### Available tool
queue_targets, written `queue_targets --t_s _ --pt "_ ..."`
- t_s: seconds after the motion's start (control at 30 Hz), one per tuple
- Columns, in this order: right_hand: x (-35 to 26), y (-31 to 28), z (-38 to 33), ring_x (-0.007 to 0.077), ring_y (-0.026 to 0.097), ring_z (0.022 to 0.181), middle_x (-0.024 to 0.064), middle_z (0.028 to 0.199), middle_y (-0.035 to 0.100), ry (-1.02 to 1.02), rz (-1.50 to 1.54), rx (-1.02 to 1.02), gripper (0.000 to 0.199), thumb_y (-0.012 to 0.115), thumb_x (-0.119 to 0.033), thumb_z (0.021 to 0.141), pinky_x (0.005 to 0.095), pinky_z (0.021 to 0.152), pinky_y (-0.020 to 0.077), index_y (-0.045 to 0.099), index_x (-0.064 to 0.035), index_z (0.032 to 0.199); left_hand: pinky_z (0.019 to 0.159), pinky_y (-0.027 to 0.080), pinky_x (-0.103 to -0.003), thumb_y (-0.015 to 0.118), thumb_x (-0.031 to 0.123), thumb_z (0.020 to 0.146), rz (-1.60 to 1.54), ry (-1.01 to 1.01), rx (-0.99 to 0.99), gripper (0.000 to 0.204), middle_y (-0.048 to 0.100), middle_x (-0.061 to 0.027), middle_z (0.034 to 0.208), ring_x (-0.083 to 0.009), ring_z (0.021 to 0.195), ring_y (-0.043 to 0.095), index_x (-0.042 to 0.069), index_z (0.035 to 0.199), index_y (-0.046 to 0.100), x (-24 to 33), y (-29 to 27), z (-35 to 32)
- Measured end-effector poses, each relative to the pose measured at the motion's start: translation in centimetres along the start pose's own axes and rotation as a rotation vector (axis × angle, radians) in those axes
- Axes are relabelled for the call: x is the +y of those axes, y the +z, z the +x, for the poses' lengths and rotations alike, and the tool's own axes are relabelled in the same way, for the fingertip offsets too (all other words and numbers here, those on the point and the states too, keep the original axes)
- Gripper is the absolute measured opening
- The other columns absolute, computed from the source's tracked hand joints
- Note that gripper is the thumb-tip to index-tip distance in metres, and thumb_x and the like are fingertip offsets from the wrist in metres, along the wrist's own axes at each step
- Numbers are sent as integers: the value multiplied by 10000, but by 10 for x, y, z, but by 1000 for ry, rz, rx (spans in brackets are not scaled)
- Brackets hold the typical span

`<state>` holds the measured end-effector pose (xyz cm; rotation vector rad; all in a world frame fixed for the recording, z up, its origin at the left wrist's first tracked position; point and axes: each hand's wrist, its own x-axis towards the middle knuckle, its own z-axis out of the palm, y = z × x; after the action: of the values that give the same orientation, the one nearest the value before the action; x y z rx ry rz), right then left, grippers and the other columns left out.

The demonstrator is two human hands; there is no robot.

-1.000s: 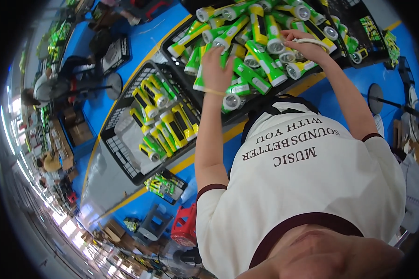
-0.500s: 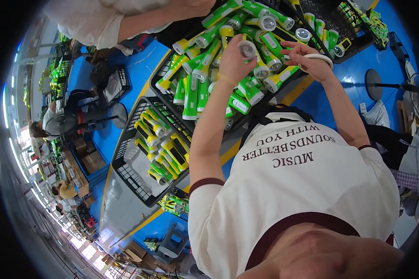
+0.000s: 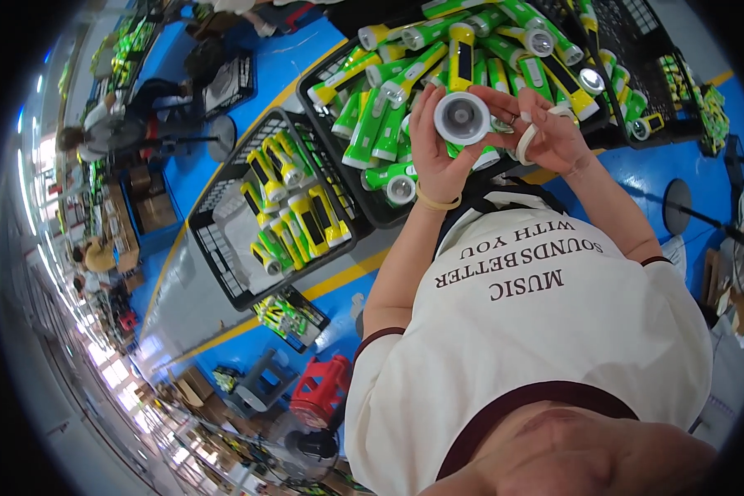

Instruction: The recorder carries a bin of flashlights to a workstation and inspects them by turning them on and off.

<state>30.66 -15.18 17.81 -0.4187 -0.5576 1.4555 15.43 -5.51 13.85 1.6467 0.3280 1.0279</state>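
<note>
My left hand (image 3: 440,149) is wrapped round a flashlight (image 3: 461,118), its round white-rimmed lens turned up toward me. Behind the lens lies a yellow handle with a black panel, seemingly part of the same flashlight. Close on its right, my right hand (image 3: 554,136) has bent fingers, with one reaching toward the lens rim. A white ring (image 3: 525,144) is looped about the right fingers. Whether those fingers also pinch something small is not clear. Below both hands, a black crate (image 3: 380,217) holds a heap of green and yellow flashlights (image 3: 372,124).
Left of the heap, a second black crate (image 3: 215,256) holds several flashlights in rows. Another crate (image 3: 665,116) stands at the far right. A red stool (image 3: 321,388) and a grey stool (image 3: 264,382) are on the floor. A pedestal fan (image 3: 678,207) stands right.
My left hand has drawn the flashlight nearer and turned its lens up. The right hand has moved down and in beside it. The other person's arm has mostly left the view.
</note>
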Motion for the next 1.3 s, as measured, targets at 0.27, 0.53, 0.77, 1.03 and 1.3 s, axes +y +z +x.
queue_targets --t_s 0.27,0.53,0.77,1.03,1.3 --pt "38 24 8 289 266 1283 196 1357 307 73 15 -2 178 530 -221 874 486 996 334 480 -94 760 911 379 -319 753 74 630 -255 -245 82 780 472 -57 1126 -194 1045 487 58 1302 357 2 -41 -32" --pt "58 35 21 297 228 1301 206 1371 278 80 -47 -8 155 501 -217 892 486 989 329 508 -96 795 936 376 -323 734 37 665 -309 -238 30 833 421 -80 1255 -194 1130 453 74 1353 266 -4 -69 -39" --pt "66 46 28 299 214 1308 215 1365 286 121 -117 -29 163 509 -231 888 501 1018 266 507 -107 782 911 429 -340 709 -62 634 -413 -271 -86 1003 320 -147 1360 -225 1175 431 135 1396 87 3 -91 -28" --pt "71 48 28 314 207 1311 222 1367 284 110 -181 -26 159 557 -229 858 501 1034 229 507 -107 770 912 403 -334 789 -2 557 -301 -301 -145 1067 418 -106 1252 -201 1101 478 93 1360 94 5 -99 -20" --pt "68 59 25 341 297 1268 230 1363 290 157 -344 -46 191 647 -219 799 457 998 314 523 -91 732 881 380 -324 708 -14 643 -222 -230 -85 579 486 -66 1051 -202 1014 481 63 1125 396 -10 -103 -26"
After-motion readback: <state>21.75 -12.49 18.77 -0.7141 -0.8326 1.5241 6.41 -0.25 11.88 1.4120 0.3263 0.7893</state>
